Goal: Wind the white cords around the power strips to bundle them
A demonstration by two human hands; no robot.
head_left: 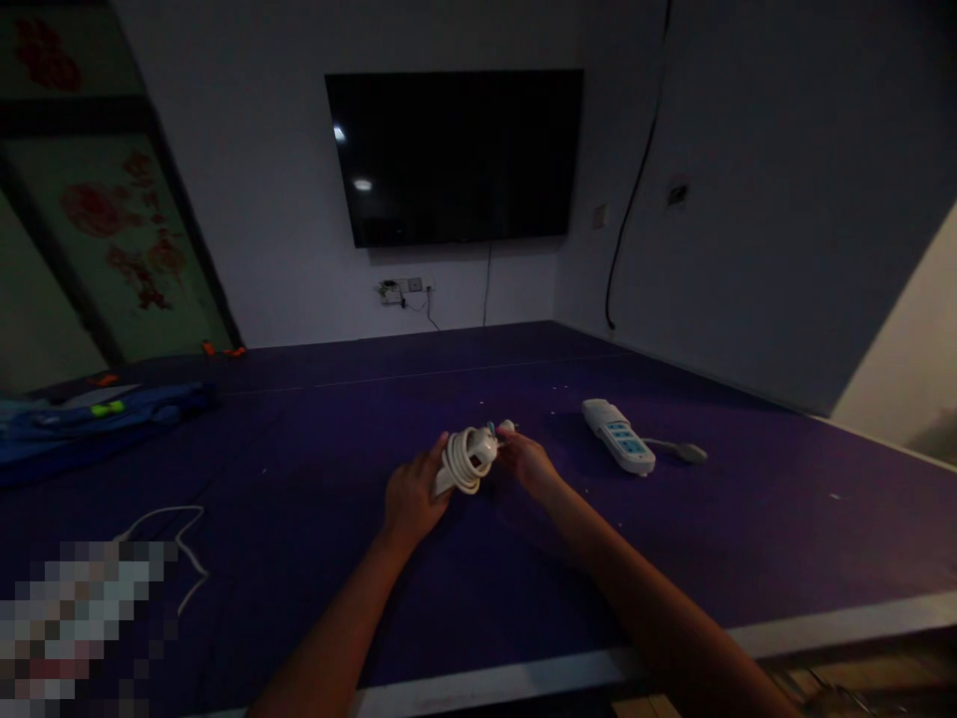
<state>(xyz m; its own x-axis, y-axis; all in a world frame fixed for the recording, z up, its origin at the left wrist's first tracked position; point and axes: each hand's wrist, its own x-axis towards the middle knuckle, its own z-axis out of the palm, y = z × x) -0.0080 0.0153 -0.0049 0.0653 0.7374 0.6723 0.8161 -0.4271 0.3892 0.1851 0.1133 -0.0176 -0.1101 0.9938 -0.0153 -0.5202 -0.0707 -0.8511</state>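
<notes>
My left hand [413,496] is closed around a white power strip wrapped in its coiled cable [465,460], holding it just above the purple surface [314,558]. My right hand [525,460] pinches the cable's end with the plug [505,429] at the right side of the coil. Both forearms reach in from the bottom of the view.
A second white power strip with blue sockets [619,435] lies to the right, its plug [689,453] beside it. A loose white cable [173,529] lies at the left. Blue fabric [90,424] sits at the far left. A dark wall television [456,155] hangs ahead.
</notes>
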